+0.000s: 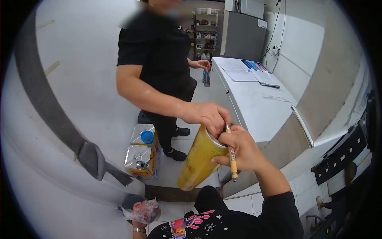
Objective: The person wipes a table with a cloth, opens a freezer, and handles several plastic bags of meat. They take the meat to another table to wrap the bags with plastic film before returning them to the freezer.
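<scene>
My right hand [244, 149] grips the upper end of a yellow roll of plastic film [201, 159], which hangs tilted. A yellow pen [232, 161] with dark lettering is tucked between the same hand's fingers. Another person's hand [209, 117] reaches to the roll's top rim, its fingertips partly hidden there. Low on the left, my left hand [139, 217] is closed around a crumpled clear plastic bag [149, 211] with something pinkish-red in it. A metal-band watch is on that wrist.
The other person, in black, stands ahead, a small blue packet [206, 77] in their far hand. Two metal cans [137, 155], one with a blue cap [147, 137], stand on the floor. Papers [242, 73] lie on a white counter [274, 107] at right. Behind is a grey fridge [244, 38].
</scene>
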A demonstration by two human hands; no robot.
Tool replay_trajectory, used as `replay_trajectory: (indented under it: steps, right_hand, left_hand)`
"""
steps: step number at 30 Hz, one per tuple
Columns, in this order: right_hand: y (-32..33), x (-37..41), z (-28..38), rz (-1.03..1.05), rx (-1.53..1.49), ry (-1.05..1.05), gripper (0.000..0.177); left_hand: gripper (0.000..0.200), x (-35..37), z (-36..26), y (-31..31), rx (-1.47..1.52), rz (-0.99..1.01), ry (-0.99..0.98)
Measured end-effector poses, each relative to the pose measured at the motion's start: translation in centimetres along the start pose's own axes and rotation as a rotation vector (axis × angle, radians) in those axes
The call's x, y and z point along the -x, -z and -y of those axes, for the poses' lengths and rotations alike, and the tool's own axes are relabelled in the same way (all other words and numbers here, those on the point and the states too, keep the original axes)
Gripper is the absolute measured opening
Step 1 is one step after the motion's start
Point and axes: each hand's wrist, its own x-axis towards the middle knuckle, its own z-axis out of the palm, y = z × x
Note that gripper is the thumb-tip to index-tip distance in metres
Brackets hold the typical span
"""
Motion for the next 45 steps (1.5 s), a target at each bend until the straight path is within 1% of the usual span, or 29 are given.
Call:
replay_trajectory:
  steps: [2, 6, 9, 10, 13, 14, 17, 18, 21, 22, 25, 26, 28, 31, 32, 35, 36, 38, 39, 40, 41, 43, 44, 45]
  right_hand:
    - [-0.7, -2.6, -1.6, 0.014, 0.044, 0.013, 0.035]
    - [-0.3, -7.2, -6.5, 0.008, 0.024, 0.032, 0.035]
    - [2.7, -11.3, -9.4, 0.062, 0.089, 0.020, 0.036]
    - [3.5, -12.7, -11.1, 0.025, 0.046, 0.121, 0.037]
    - [6.7, -16.9, -15.2, -0.009, 0.036, 0.278, 0.037]
    - [7.9, -18.3, -16.5, 0.020, 0.085, 0.305, 0.038]
    - [10.1, -21.5, -19.8, -0.187, 0.253, 0.179, 0.035]
    - [10.6, -22.2, -21.2, -0.278, 0.280, 0.180, 0.035]
    - [11.1, -21.9, -22.7, -0.528, 0.146, 0.072, 0.038]
    - [10.6, -21.1, -22.6, -0.563, 0.092, 0.024, 0.036]
    - [6.3, -18.6, -22.2, -0.463, -0.241, -0.148, 0.035]
    - [4.8, -17.9, -21.9, -0.394, -0.218, -0.177, 0.036]
    - [1.7, -17.2, -21.3, -0.238, -0.196, -0.214, 0.038]
    - [-1.6, -17.6, -20.4, -0.198, -0.188, -0.227, 0.042]
    - [-2.1, -18.0, -19.8, -0.185, -0.159, -0.231, 0.050]
    - [-3.8, -19.8, -20.0, -0.195, -0.118, -0.229, 0.057]
    - [-4.3, -20.5, -20.3, -0.198, -0.088, -0.237, 0.058]
    - [-5.3, -21.5, -21.4, -0.216, -0.021, -0.250, 0.059]
    - [-6.2, -22.1, -22.2, -0.252, 0.010, -0.243, 0.054]
    - [-7.2, -22.9, -23.3, -0.289, 0.042, -0.236, 0.049]
    - [-8.2, -23.8, -24.5, -0.326, 0.074, -0.228, 0.044]
    - [-9.5, -25.7, -26.9, -0.319, 0.146, -0.182, 0.034]
    - [-10.1, -26.9, -27.7, -0.313, 0.176, -0.161, 0.029]
    - [-10.5, -28.3, -28.5, -0.328, 0.167, -0.148, 0.026]
  left_hand:
    - [0.030, -2.5, 0.5, -0.6, 0.037, 0.013, 0.050]
    - [0.030, -7.7, 1.5, -2.8, 0.189, 0.038, 0.252]
    - [0.029, -13.3, 0.8, -5.8, 0.268, 0.046, 0.379]
    - [0.029, -15.4, 0.1, -7.2, 0.283, 0.047, 0.411]
    - [0.029, -21.0, -2.3, -11.2, 0.322, 0.068, 0.485]
    - [0.029, -22.7, -3.3, -12.4, 0.330, 0.082, 0.507]
    - [0.030, -26.5, -5.7, -15.4, 0.367, 0.112, 0.557]
    - [0.030, -27.4, -6.3, -16.2, 0.382, 0.125, 0.564]
    - [0.030, -29.5, -7.7, -18.7, 0.460, 0.175, 0.587]
    - [0.030, -30.2, -8.1, -19.4, 0.491, 0.206, 0.587]
    - [0.031, -32.5, -9.1, -21.6, 0.658, 0.388, 0.554]
    - [0.031, -33.6, -9.2, -22.5, 0.698, 0.439, 0.542]
    - [0.032, -36.0, -9.2, -24.1, 0.695, 0.393, 0.561]
    - [0.013, -40.8, -7.6, -26.4, 0.679, 0.223, 0.656]
    - [0.013, -41.0, -9.4, -28.9, 0.676, 0.249, 0.506]
    - [0.019, -43.8, -9.3, -31.8, 0.691, 0.281, 0.444]
    - [0.022, -44.7, -8.7, -32.2, 0.628, 0.253, 0.425]
    - [0.023, -46.1, -7.0, -32.9, 0.595, 0.201, 0.376]
    - [0.023, -47.1, -7.0, -33.4, 0.578, 0.178, 0.356]
    - [0.024, -48.1, -7.2, -33.7, 0.618, 0.181, 0.384]
    - [0.024, -49.2, -7.5, -33.9, 0.579, 0.205, 0.387]
    - [0.024, -51.5, -8.5, -34.0, 0.501, 0.248, 0.389]
    - [0.027, -53.3, -8.3, -33.4, 0.433, 0.252, 0.465]
    - [0.028, -54.9, -8.2, -33.1, 0.413, 0.288, 0.476]
